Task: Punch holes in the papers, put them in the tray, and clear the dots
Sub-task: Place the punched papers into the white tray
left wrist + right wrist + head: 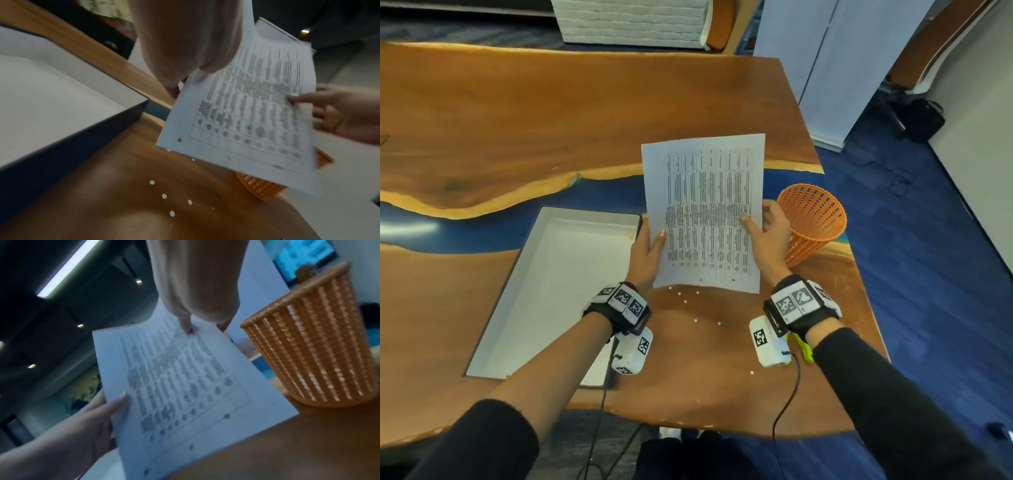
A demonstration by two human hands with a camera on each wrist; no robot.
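Note:
Both hands hold a printed stack of papers [705, 212] upright above the table, its lower margin showing two punched holes [179, 140]. My left hand [649, 248] pinches the stack's left edge, thumb on the front. My right hand [767, 226] pinches the right edge, thumb on the print. The same papers [174, 386] show in the right wrist view. A shallow white tray [517, 301] lies to the left, with nothing inside. Several white paper dots [685, 301] lie scattered on the wood under and near the papers, also seen as dots [164, 196]. No hole punch is visible.
An orange slatted waste basket [813, 222] stands just right of the right hand, near the table's right edge. The wooden table [551, 120] with a blue resin strip stretches far behind. Wrist camera cables hang over the near edge.

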